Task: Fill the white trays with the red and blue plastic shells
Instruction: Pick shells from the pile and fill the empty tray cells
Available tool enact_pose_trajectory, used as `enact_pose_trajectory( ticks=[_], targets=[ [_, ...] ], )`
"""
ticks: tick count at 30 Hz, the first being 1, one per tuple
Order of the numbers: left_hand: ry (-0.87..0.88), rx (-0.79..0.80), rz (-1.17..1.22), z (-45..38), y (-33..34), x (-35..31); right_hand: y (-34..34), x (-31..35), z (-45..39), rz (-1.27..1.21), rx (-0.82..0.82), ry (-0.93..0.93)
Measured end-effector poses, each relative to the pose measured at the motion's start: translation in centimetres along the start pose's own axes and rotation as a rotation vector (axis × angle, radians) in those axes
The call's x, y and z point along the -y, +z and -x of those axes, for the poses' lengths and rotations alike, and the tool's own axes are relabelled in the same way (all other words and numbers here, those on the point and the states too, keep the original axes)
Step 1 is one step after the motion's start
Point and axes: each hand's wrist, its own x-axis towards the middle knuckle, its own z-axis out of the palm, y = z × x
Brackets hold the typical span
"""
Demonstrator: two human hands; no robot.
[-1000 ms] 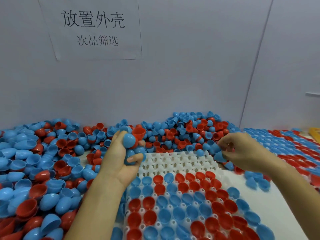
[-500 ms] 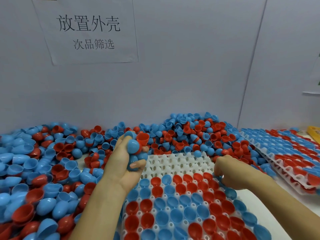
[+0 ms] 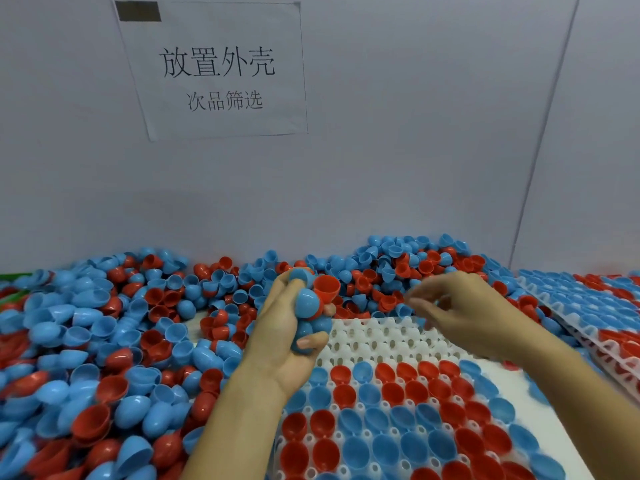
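A white tray [image 3: 381,341] lies in front of me; its near rows hold red and blue shells open side up, its far rows are bare holes. My left hand [image 3: 277,344] hovers over the tray's far left corner and grips a clutch of blue shells [image 3: 307,304] with one red shell [image 3: 327,287] on top. My right hand [image 3: 471,317] is raised over the tray's far edge, blurred, fingers loosely curled and pointing left toward that clutch. I see nothing between its fingertips.
A deep pile of loose red and blue shells [image 3: 104,344] covers the table to the left and along the back wall. Filled trays [image 3: 588,299] lie stacked at the right. A paper sign [image 3: 214,71] hangs on the grey wall.
My right hand went from the pile down to the tray's far filled row, then lifted and swung left toward my left hand. The left hand kept its clutch of shells.
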Motion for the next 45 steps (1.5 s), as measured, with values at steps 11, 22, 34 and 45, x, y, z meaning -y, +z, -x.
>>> enact_pose_trajectory(
  ticks=[11,22,34,45],
  targets=[
    [0.1,-0.099,-0.278,-0.8,-0.7,0.5,4.0,8.4,-0.8,-0.321,-0.057,-0.14],
    [0.066,-0.111,-0.31,-0.6,-0.6,0.6,3.6,6.5,-1.4,-0.296,-0.122,-0.075],
    [0.033,-0.083,-0.33,-0.1,0.0,0.8,4.0,6.9,-1.4,-0.402,-0.148,-0.032],
    [0.032,-0.009,-0.276,-0.2,-0.2,0.5,4.3,7.5,-1.4,-0.565,-0.283,-0.035]
  ],
)
